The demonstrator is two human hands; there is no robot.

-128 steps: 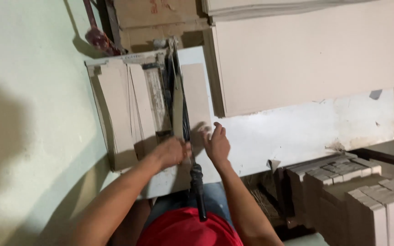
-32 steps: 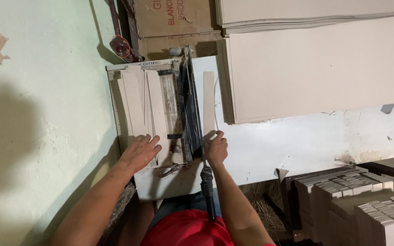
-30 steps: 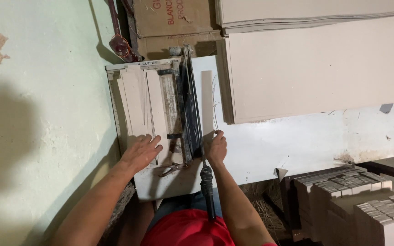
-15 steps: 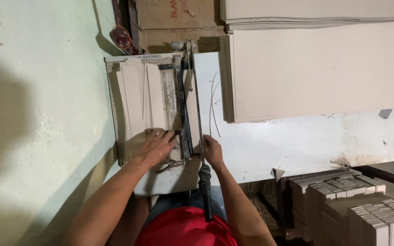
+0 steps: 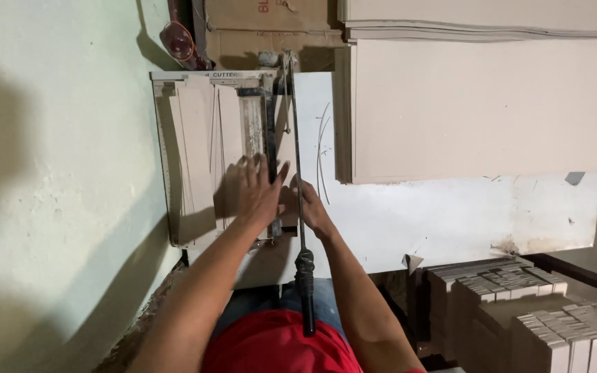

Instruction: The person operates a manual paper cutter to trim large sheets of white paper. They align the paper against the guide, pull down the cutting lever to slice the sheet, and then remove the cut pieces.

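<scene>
A guillotine paper cutter (image 5: 195, 138) sits on a white table (image 5: 450, 214) against the wall. Pale card sheets (image 5: 205, 186) lie on its bed. My left hand (image 5: 257, 193) lies flat on those sheets with fingers spread, right beside the clamp bar (image 5: 253, 124). My right hand (image 5: 314, 211) rests on the table just right of the blade. The long cutter lever (image 5: 295, 152) crosses in front of it and hides its fingers. The lever's black handle (image 5: 305, 290) hangs free over my lap, with neither hand on it.
A thick stack of large tan boards (image 5: 478, 110) covers the table's right part, touching the cutter's side. Stacks of small cut cards (image 5: 519, 324) stand lower right. A brown carton (image 5: 264, 21) and a red object (image 5: 177, 38) sit behind the cutter. A pale wall (image 5: 50, 173) is at left.
My left hand has slid across the cutter bed from its outer side toward the blade and now lies beside the clamp. My right hand stays by the blade.
</scene>
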